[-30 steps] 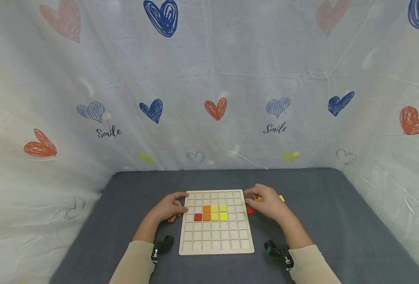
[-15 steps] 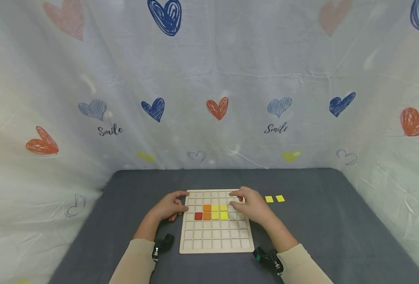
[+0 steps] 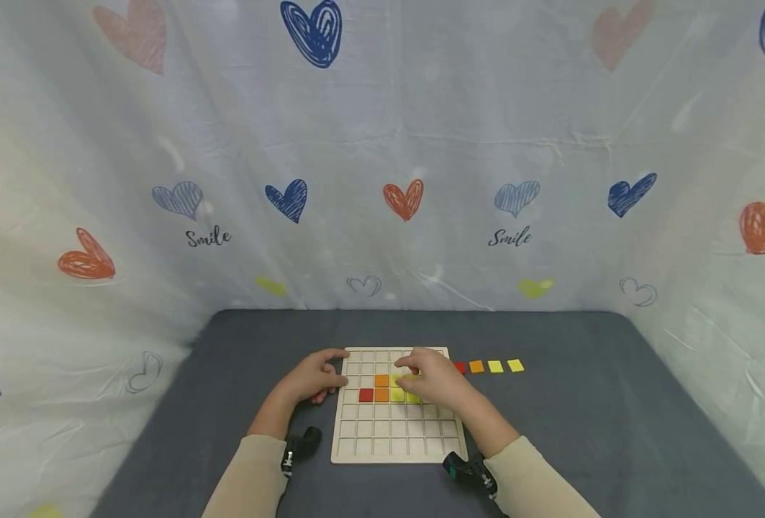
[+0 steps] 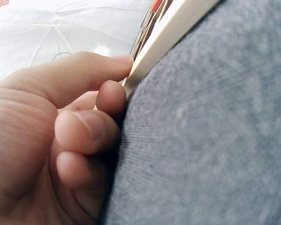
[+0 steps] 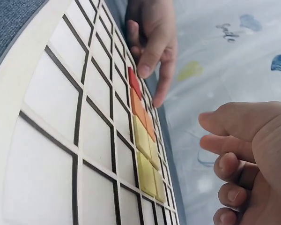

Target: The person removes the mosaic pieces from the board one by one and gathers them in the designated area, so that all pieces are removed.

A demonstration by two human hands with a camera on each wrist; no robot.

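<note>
A pale wooden grid board [image 3: 391,450] lies on the grey cloth. One red tile [image 3: 365,395], two orange tiles [image 3: 381,394] and several yellow tiles [image 3: 396,395] sit together in its cells. My left hand [image 3: 311,378] touches the board's left edge with thumb and index finger; its other fingers are curled. Over the upper right cells hovers my right hand [image 3: 437,378], hiding part of the yellow tiles. In the right wrist view, its thumb [image 5: 225,119] and index finger are apart from the board, with nothing visible between them.
Right of the board, a loose red tile [image 3: 460,367], an orange one [image 3: 476,367] and two yellow ones [image 3: 495,367] lie in a row on the grey table [image 3: 563,403]. A white curtain [image 3: 330,129] printed with hearts stands behind.
My right hand has moved left, from the loose tiles beside the board to above its cells, uncovering the row of loose tiles. The left hand stays at the board's edge.
</note>
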